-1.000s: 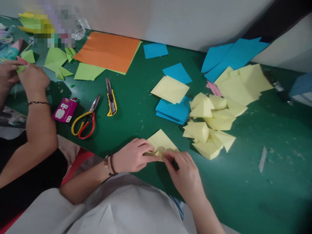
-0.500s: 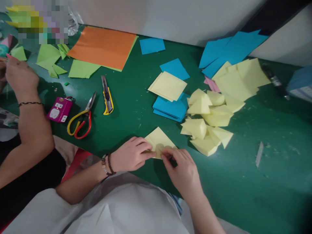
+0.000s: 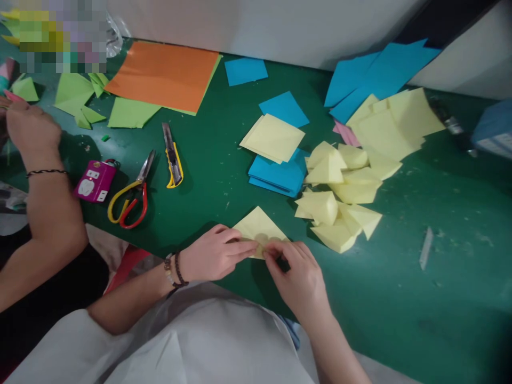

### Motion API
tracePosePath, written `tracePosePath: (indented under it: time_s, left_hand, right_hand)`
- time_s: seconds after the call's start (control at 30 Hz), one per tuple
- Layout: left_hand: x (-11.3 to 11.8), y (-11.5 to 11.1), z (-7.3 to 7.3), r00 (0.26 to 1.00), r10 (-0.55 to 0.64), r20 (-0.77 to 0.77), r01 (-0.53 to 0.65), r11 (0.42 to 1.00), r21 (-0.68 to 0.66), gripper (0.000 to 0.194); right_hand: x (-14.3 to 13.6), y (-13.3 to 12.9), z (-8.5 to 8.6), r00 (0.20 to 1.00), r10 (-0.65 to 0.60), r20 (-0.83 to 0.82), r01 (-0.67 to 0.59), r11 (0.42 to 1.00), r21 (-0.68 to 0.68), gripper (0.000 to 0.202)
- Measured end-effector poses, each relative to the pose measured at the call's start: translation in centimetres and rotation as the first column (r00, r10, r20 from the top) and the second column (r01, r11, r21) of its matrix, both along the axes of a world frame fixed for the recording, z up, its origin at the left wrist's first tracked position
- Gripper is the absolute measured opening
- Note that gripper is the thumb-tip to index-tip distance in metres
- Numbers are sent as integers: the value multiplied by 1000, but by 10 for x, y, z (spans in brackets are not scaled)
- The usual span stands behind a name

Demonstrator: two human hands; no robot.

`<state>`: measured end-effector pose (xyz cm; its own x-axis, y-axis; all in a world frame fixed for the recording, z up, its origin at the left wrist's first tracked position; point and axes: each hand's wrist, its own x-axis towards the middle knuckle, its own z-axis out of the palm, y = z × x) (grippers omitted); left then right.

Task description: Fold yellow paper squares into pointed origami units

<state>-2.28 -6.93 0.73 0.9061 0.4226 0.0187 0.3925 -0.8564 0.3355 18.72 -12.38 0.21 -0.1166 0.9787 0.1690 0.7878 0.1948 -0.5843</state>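
Observation:
A pale yellow paper (image 3: 258, 223) lies on the green table with one corner pointing away from me. My left hand (image 3: 219, 253) presses its fingertips on the paper's left and near part. My right hand (image 3: 296, 273) pinches the paper's near right edge, thumb and forefinger close together, next to my left fingertips. The near corner is partly hidden by my fingers. Beyond it sit a stack of yellow squares (image 3: 272, 138) and folded blue papers (image 3: 276, 175). Several folded yellow pieces (image 3: 340, 200) are heaped to the right.
Scissors (image 3: 134, 194), a yellow cutter (image 3: 173, 160) and a purple box (image 3: 96, 181) lie left. Orange sheets (image 3: 164, 74) are at the back, with blue sheets (image 3: 380, 80) back right. Another person's hand (image 3: 34, 130) is far left. A blade (image 3: 426, 248) lies right.
The view has shifted slightly, moving most things a little left and up. My left fingertips have slid slightly right along the paper, closer to my right fingertips.

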Motion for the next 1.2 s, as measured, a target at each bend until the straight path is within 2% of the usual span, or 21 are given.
tracePosePath:
  time_s: [0.4, 0.67, 0.87, 0.97, 1.03, 1.07, 1.2]
  left_hand:
    - [0, 0, -1, 1000, 18, 20, -17, 999, -37, 34]
    - [0, 1, 1, 995, 73, 66, -62, 985, -159, 36]
    - [-1, 5, 4, 999, 9, 53, -2, 993, -120, 33]
    - [-2, 5, 3, 999, -4, 50, 9, 995, -97, 33]
    - [-3, 5, 2, 999, -11, 49, 15, 996, -87, 32]
    - [-3, 4, 2, 999, -14, 47, 18, 996, -82, 32]
    - [-2, 4, 1, 999, -13, 40, 15, 998, -63, 30]
  right_hand:
    - [0, 0, -2, 1000, 7, -23, -7, 1000, -1, 6]
    - [2, -1, -3, 999, 25, -28, -24, 1000, 6, 3]
    - [9, -3, -2, 997, 65, -38, -64, 998, 25, 4]
    - [18, -10, 3, 995, -35, -90, 38, 999, 30, 7]
    - [20, -14, 7, 986, -114, -119, 114, 993, -4, 9]
    - [20, -15, 9, 986, -116, -124, 112, 993, -36, 9]
    - [5, -10, 10, 997, 73, -36, -77, 989, -124, 11]
